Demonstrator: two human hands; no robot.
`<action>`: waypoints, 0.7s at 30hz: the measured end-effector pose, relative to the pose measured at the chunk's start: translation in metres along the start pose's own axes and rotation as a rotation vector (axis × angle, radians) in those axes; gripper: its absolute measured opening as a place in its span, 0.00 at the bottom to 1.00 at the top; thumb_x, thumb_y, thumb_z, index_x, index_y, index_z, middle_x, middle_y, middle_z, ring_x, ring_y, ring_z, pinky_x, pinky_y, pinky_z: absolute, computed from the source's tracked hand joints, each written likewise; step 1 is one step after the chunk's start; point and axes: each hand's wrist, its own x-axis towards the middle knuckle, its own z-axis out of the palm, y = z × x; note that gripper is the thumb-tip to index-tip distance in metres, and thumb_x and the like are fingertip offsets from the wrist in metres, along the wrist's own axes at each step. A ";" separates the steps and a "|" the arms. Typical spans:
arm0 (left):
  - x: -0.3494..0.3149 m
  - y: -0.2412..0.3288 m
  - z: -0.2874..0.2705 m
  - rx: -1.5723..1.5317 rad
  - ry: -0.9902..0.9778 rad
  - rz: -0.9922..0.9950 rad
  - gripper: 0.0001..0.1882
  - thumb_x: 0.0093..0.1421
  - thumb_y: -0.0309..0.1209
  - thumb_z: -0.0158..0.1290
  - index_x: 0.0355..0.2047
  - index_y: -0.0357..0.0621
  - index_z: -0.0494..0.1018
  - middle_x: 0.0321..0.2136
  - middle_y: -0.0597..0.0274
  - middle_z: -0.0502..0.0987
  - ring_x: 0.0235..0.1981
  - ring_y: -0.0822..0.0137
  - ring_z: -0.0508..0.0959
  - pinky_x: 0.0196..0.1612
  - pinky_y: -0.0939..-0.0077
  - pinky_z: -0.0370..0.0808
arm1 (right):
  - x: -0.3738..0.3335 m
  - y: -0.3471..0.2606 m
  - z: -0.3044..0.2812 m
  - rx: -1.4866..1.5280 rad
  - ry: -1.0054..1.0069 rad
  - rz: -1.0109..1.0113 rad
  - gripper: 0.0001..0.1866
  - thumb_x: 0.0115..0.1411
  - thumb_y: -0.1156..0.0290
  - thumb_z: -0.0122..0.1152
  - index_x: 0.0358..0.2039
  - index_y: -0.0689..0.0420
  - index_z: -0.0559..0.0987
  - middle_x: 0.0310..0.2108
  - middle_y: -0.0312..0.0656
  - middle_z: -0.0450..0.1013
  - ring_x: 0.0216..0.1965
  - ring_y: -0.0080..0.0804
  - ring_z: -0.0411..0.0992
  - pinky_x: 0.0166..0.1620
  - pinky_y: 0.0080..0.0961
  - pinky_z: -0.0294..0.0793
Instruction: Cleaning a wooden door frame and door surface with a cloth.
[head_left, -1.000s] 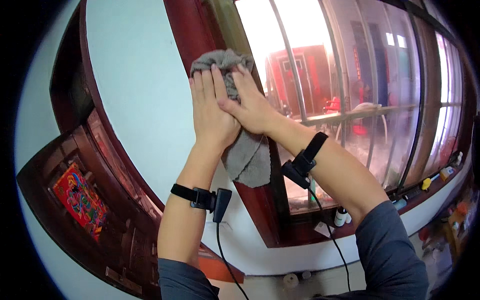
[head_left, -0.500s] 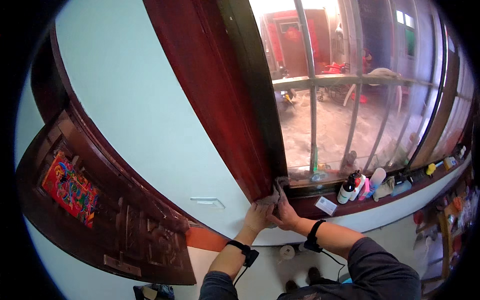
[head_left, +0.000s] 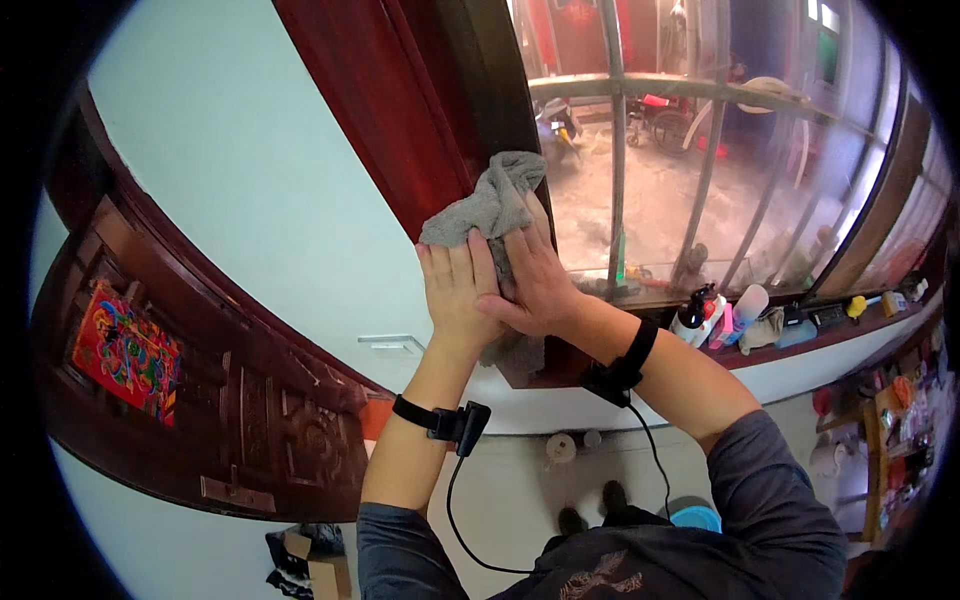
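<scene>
A grey cloth (head_left: 487, 205) lies bunched over the dark red wooden window frame (head_left: 392, 110), with a tail of it hanging below my hands. My left hand (head_left: 457, 290) presses the cloth on the frame's wall-side face, its fingers straight and close together. Beside it, my right hand (head_left: 537, 285) holds the cloth against the edge nearest the glass, with its thumb reaching across to the left hand. Both hands touch each other near the thumbs. Under the cloth, part of the frame is hidden.
To the right is a barred window (head_left: 665, 180). On its sill stand a black-topped bottle (head_left: 690, 318), a white bottle (head_left: 750, 302) and a yellow item (head_left: 856, 308). A carved door (head_left: 265, 420) is at left. On the floor are a blue basin (head_left: 697, 517) and an open carton (head_left: 325, 575).
Both hands and the cloth have moved up along the frame from its lower corner. More of the cloth shows above the fingers. The view has also shifted.
</scene>
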 end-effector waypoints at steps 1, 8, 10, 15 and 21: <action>-0.003 0.002 0.002 0.004 0.027 -0.009 0.32 0.60 0.42 0.51 0.60 0.31 0.67 0.49 0.41 0.71 0.50 0.35 0.69 0.62 0.28 0.62 | -0.002 0.003 0.000 0.021 0.014 -0.019 0.52 0.62 0.42 0.59 0.69 0.72 0.54 0.73 0.70 0.42 0.73 0.71 0.43 0.72 0.60 0.41; -0.117 0.031 0.020 -0.334 -0.298 -0.039 0.33 0.62 0.48 0.51 0.60 0.36 0.67 0.58 0.44 0.69 0.56 0.35 0.69 0.59 0.30 0.64 | -0.136 0.034 0.059 -0.016 0.085 0.131 0.50 0.62 0.47 0.59 0.71 0.70 0.53 0.73 0.68 0.45 0.69 0.69 0.50 0.70 0.55 0.48; -0.188 0.026 0.034 -0.104 -0.304 0.087 0.36 0.59 0.49 0.54 0.61 0.37 0.67 0.61 0.45 0.67 0.57 0.38 0.69 0.58 0.32 0.64 | -0.157 0.029 0.076 0.056 0.063 0.232 0.50 0.61 0.48 0.60 0.71 0.69 0.53 0.72 0.68 0.46 0.67 0.69 0.52 0.70 0.55 0.50; -0.172 0.036 0.026 -0.128 -0.351 0.028 0.39 0.56 0.47 0.57 0.62 0.36 0.66 0.57 0.44 0.68 0.57 0.39 0.68 0.58 0.32 0.64 | -0.144 0.025 0.055 0.136 -0.024 0.295 0.47 0.61 0.50 0.61 0.69 0.69 0.57 0.71 0.69 0.48 0.63 0.69 0.56 0.66 0.55 0.54; 0.026 0.005 -0.022 -0.021 -0.293 -0.069 0.39 0.54 0.41 0.56 0.62 0.27 0.64 0.52 0.38 0.69 0.55 0.34 0.67 0.65 0.27 0.56 | 0.014 0.000 -0.009 -0.021 0.143 0.048 0.36 0.59 0.54 0.62 0.59 0.68 0.69 0.60 0.68 0.63 0.54 0.64 0.61 0.61 0.50 0.58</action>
